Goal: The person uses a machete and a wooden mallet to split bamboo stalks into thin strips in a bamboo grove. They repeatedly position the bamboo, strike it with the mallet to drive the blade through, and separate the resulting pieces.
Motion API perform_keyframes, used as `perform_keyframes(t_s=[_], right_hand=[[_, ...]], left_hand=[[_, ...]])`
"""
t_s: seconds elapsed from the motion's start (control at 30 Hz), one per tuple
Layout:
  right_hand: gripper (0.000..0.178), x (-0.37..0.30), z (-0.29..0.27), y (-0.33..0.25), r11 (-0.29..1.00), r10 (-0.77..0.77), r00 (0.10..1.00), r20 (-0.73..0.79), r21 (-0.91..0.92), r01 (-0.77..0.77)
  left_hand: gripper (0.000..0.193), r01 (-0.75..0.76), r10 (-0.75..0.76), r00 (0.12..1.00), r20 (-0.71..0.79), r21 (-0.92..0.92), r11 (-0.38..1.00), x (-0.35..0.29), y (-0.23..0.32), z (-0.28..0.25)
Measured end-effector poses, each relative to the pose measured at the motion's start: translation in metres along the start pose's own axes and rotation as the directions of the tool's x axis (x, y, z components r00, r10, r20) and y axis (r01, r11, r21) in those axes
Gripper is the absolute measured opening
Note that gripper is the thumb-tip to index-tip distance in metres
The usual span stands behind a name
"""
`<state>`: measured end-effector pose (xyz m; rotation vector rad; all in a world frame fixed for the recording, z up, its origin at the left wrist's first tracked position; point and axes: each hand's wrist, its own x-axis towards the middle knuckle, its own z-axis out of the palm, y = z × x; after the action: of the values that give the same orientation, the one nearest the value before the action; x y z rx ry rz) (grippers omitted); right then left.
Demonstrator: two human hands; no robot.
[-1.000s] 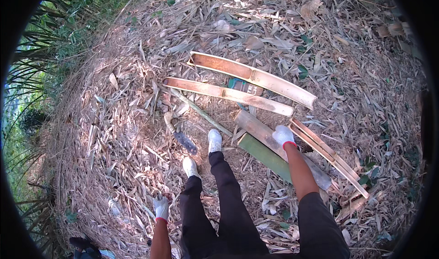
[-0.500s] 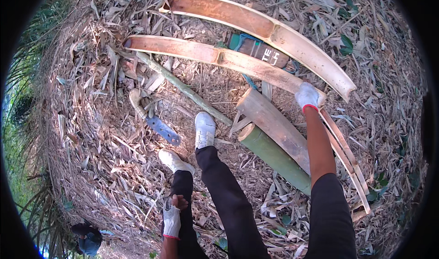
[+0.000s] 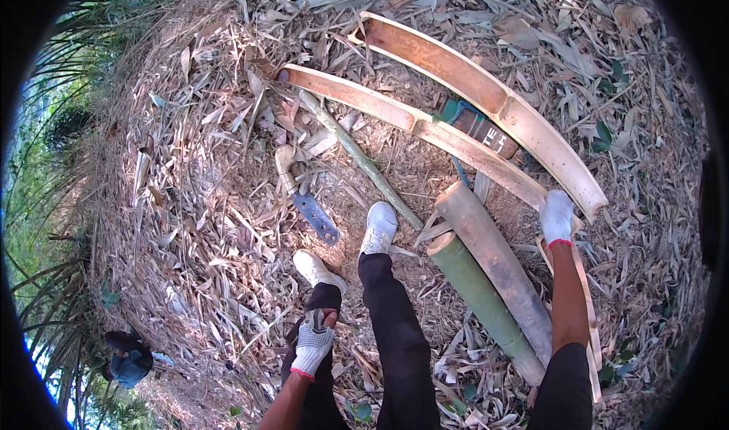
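Observation:
My right hand [image 3: 557,216], in a white glove with a red cuff, is closed on the near end of a long split bamboo half [image 3: 474,151], whose hollow side faces up. A second bamboo half [image 3: 490,85] lies beyond it, also hollow side up. Narrower split bamboo strips [image 3: 586,297] run past my right forearm, partly hidden by it. My left hand [image 3: 314,344], in a white dotted glove, is held over my left leg with its fingers curled in. Nothing shows in it.
A brown bamboo pole [image 3: 497,267] and a green one [image 3: 486,301] lie beside my right arm. A wooden-handled chopping blade [image 3: 317,221] and a thin stick [image 3: 361,160] lie ahead of my white shoes. A dark bag [image 3: 478,126] sits between the halves. Another person [image 3: 127,359] is far left.
The whole view has shifted, so the ground things appear farther right and lower. My right hand stays at the bamboo half's end. My left hand has turned slightly, fingers still curled.

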<state>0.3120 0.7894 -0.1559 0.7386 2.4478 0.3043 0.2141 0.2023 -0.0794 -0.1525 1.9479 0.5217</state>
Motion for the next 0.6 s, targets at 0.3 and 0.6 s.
perform_keyframes(t_s=[0.3, 0.6], right_hand=[[0.034, -0.092, -0.272, -0.056, 0.993, -0.113, 0.975, -0.191, 0.008, 0.116], [0.016, -0.128, -0.527, -0.145, 0.882, -0.397, 0.861, -0.318, -0.391, 0.262]], left_hand=[[0.061, -0.828, 0.848, 0.506, -0.16, 0.186, 0.529, 0.012, 0.28, -0.046], [0.042, -0.85, 0.932, 0.361, 0.023, 0.418, 0.32, -0.054, 0.396, -0.181]])
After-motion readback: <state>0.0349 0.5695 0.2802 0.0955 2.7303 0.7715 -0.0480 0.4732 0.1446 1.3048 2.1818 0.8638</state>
